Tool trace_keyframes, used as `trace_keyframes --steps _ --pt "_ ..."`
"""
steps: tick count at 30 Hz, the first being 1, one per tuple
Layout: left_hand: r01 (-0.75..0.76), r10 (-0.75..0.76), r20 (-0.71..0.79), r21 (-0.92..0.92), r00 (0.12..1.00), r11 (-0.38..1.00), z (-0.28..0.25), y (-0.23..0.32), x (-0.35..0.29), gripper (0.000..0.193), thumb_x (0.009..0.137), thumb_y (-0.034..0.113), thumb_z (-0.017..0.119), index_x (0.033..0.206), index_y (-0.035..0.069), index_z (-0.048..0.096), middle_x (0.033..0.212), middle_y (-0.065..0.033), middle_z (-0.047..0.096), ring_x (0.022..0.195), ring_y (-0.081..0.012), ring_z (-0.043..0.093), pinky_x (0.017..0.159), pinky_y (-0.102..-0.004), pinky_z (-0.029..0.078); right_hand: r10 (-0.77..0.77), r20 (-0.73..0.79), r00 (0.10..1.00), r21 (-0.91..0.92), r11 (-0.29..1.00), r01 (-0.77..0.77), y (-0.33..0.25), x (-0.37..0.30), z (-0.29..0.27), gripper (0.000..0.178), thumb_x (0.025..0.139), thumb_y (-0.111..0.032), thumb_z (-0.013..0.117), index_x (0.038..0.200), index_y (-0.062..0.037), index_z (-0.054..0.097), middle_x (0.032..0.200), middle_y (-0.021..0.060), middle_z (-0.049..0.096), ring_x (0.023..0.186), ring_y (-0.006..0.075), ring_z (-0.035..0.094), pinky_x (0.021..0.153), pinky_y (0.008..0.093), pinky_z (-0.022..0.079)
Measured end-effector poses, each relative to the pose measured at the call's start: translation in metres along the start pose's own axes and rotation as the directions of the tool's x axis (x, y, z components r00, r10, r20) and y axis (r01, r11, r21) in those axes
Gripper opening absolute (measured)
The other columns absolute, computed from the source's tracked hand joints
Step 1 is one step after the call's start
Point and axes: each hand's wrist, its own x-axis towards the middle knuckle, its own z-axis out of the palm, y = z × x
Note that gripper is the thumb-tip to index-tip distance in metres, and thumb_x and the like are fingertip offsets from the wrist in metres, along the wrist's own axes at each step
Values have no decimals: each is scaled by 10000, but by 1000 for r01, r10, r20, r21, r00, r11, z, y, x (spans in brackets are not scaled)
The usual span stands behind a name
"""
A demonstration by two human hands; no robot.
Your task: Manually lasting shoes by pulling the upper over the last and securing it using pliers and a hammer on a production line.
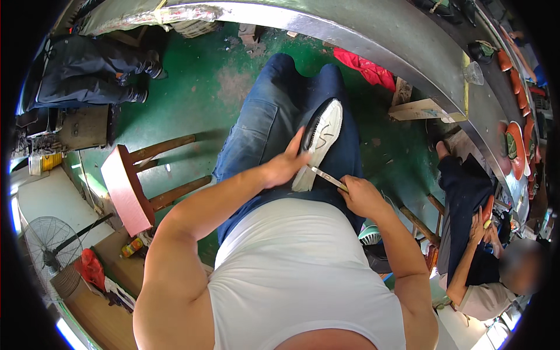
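A dark shoe [318, 121] rests upside down on my lap, its toe pointing away from me. Its pale, whitish sole [326, 133] faces up and carries a dark wavy line. My left hand [284, 165] is closed round the left side of the shoe near its middle, the fingers partly hidden. In the fingers of my right hand [363, 197] is a slim, flat metal hand tool [328, 177]. The tool's far end meets the narrow part of the sole, close to my left fingertips. I cannot make out what kind of tip it has.
A long metal-edged bench [373, 29] curves across the front and right, with brown shoes [515, 150] on it. At right, a seated co-worker's hands [478, 228] hold a brown shoe. A stool [129, 189] and a fan [52, 251] stand left; another person's legs [96, 70] are far left.
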Motion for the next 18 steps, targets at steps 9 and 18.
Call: trace_keyframes --steps 9,18 --pt "18 26 -243 176 970 984 34 -17 -16 852 1003 283 538 1599 141 -55 1602 -262 139 1512 -370 152 1218 -380 189 -65 -110 992 316 944 97 -20 -5 -30 391 995 -311 561 1163 42 571 949 240 668 901 426 647 797 467 516" --pt "3 3 -97 62 995 998 12 -23 -10 1037 925 239 670 1587 100 -117 1627 -232 118 1520 -339 136 1220 -382 182 -228 -223 948 68 966 249 -28 41 -34 380 1012 -338 532 901 24 556 840 260 646 796 456 628 694 525 483"
